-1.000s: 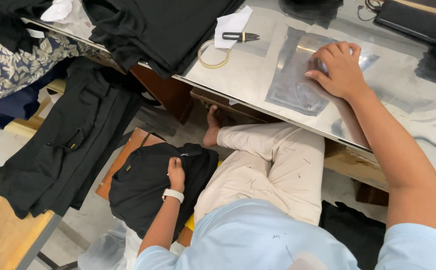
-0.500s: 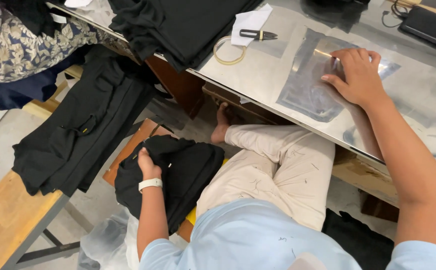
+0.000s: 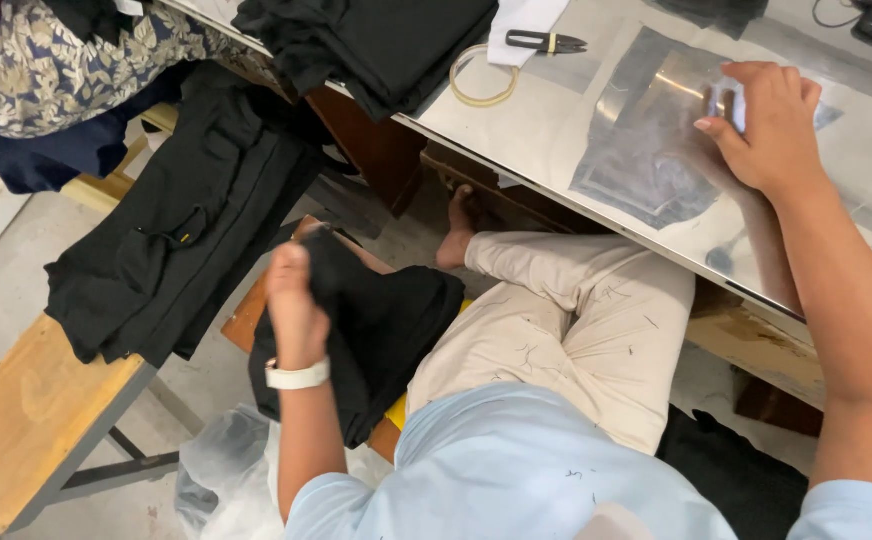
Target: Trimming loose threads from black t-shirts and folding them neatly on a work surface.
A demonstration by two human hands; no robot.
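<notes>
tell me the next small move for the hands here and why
Probably lift the folded black garment up toward the shiny metal table. The left hand already grips it beside the knee, and the right hand pins the clear plastic bag flat there.

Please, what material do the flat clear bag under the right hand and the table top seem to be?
The flat clear bag looks like thin glossy plastic film: transparent, wrinkled, with glare. The grey table top seems to be smooth sheet metal or laminate; it mirrors the right hand.
</notes>
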